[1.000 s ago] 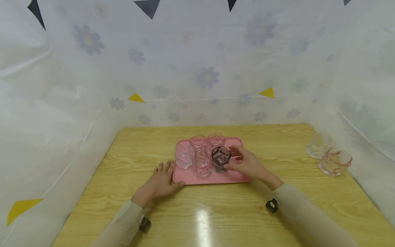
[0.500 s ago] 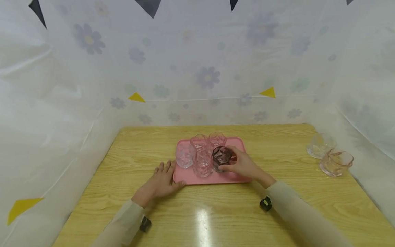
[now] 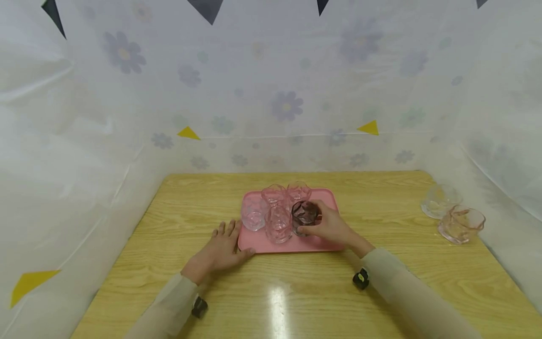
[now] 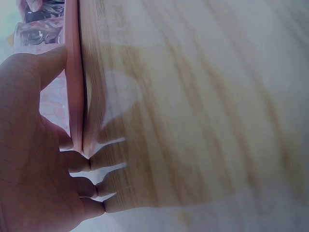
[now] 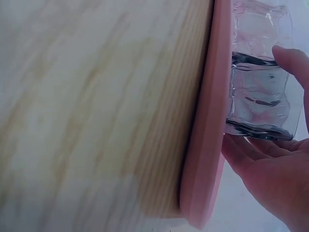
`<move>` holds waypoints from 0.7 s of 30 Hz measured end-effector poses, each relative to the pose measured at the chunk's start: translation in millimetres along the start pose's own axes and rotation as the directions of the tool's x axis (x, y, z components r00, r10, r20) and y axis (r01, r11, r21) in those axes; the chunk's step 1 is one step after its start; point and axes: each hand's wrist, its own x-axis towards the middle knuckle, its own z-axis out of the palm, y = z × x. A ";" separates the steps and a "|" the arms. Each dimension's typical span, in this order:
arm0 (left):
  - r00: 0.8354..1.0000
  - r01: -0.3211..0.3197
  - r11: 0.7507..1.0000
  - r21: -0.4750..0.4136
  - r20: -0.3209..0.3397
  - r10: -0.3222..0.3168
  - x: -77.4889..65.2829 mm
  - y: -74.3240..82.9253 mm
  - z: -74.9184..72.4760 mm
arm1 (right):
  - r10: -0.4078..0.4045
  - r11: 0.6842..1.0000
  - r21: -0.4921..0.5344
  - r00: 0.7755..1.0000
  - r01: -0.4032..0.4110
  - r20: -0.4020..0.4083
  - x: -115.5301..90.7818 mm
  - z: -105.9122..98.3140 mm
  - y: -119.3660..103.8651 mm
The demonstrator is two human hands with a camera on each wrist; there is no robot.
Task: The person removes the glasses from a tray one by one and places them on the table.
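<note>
On the pink tray (image 3: 260,244), my right hand (image 3: 332,229) grips a dark smoky glass cup (image 3: 301,220), thumb on the near side and fingers behind it. The right wrist view shows this glass cup (image 5: 260,99) standing on the tray between thumb and fingers. My left hand (image 3: 220,250) rests at the tray's left front corner with fingers spread on the table. Its thumb lies along the tray's rim (image 4: 72,72) in the left wrist view. Left of the dark cup stand a pink glass cup (image 3: 278,229) and a clear one (image 3: 253,220).
Two pale pink glass cups, one at the back left (image 3: 273,193) and another beside it (image 3: 298,189), stand on the tray's far side. At the table's right edge are a clear cup (image 3: 440,202) and a pinkish cup (image 3: 460,225). White sheeting (image 3: 254,84) encloses the wooden table (image 3: 237,301).
My right hand has moved a little left and its fingers have closed round the dark glass cup. The left hand has stayed at the tray's corner.
</note>
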 end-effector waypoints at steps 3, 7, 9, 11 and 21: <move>1.000 -0.001 1.000 0.007 -0.003 0.001 0.7 -0.4 0.3 | -0.004 1.000 -0.009 1.000 0.004 -0.003 -0.5 -0.2 -0.8; 1.000 -0.002 1.000 0.011 -0.003 0.002 1.6 -1.2 1.1 | -0.007 1.000 -0.002 1.000 0.007 -0.001 -1.6 -1.3 -3.2; 1.000 -0.002 1.000 0.012 0.000 0.002 1.9 -1.8 1.5 | 0.001 1.000 0.005 1.000 -0.001 -0.003 -2.4 -3.1 -5.1; 1.000 -0.002 1.000 0.011 0.001 0.002 2.2 -2.2 1.8 | 0.008 1.000 -0.001 1.000 -0.008 -0.014 -3.7 -6.8 -7.1; 1.000 0.006 1.000 0.007 0.006 -0.006 2.3 -3.0 2.2 | 0.074 0.996 -0.041 0.993 -0.078 -0.088 -14.2 -39.8 -11.0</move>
